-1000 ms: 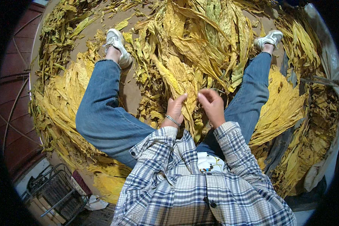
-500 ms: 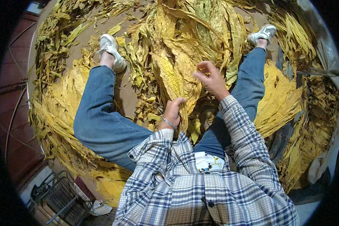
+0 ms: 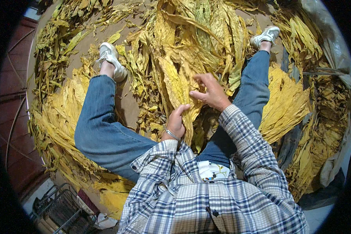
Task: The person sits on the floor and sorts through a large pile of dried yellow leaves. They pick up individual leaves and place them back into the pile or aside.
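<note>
My left hand (image 3: pixel 176 121) grips the lower end of a bundle of crinkled yellow dried leaves (image 3: pixel 175 82), thumb across it, between my jeans-clad legs. My right hand (image 3: pixel 210 91) is at the bundle's right side, fingers curled but apart from the thumb, which reaches toward the leaves; whether it touches them I cannot tell. A heap of yellow and greenish dried leaves (image 3: pixel 199 27) lies just beyond.
Piles of yellow leaves (image 3: pixel 282 101) lie outside both legs, with browner leaves (image 3: pixel 329 117) farther right. Brown ground sheet (image 3: pixel 124 105) shows between scraps. A red metal door (image 3: pixel 17 117) is at left, a metal-framed chair (image 3: pixel 56 206) at lower left, clear plastic sheeting (image 3: pixel 325 35) at upper right.
My right hand rose away from the bundle, then came down and leftward onto its upper right side. My left hand shifted slightly down and left, keeping hold. The view shifted slightly.
</note>
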Action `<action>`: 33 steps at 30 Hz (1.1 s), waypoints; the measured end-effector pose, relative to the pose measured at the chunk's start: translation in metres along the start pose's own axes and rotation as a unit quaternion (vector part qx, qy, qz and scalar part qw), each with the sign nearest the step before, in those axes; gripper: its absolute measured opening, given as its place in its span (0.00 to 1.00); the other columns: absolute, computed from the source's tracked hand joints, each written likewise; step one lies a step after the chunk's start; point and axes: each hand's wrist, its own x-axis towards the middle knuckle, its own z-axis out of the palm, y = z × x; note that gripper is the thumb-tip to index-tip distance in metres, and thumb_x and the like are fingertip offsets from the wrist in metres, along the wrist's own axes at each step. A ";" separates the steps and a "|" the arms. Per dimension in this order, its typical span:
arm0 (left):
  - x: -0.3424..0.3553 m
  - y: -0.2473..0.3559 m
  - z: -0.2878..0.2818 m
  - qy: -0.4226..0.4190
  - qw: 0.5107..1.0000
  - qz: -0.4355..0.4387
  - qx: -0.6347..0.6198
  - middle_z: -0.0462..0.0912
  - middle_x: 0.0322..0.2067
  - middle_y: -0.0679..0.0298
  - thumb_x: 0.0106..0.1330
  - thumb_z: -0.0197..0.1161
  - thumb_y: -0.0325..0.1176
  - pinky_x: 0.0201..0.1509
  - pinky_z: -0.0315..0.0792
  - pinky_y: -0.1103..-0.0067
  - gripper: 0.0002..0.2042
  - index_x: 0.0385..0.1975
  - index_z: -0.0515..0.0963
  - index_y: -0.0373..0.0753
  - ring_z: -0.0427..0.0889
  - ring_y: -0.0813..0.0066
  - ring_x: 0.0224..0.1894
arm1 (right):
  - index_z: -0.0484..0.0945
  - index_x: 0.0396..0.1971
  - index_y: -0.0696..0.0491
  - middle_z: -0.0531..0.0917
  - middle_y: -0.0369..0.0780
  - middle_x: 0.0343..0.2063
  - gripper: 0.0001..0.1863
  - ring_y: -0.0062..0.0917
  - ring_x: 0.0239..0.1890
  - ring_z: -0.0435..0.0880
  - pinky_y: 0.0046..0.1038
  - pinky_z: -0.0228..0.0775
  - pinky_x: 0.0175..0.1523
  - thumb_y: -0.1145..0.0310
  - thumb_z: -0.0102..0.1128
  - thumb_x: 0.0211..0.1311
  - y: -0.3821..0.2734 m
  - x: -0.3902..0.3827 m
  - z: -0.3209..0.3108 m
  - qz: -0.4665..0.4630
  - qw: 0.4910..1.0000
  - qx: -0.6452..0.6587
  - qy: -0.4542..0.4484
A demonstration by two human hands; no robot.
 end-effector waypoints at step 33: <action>-0.008 0.009 0.009 -0.040 0.974 0.087 0.205 0.85 0.41 0.63 0.61 0.72 0.33 0.47 0.76 0.78 0.16 0.47 0.79 0.35 0.83 0.76 0.40 | 0.71 0.54 0.58 0.84 0.40 0.42 0.24 0.25 0.41 0.85 0.30 0.81 0.49 0.77 0.67 0.57 0.022 -0.006 -0.067 0.288 0.752 0.593 0.030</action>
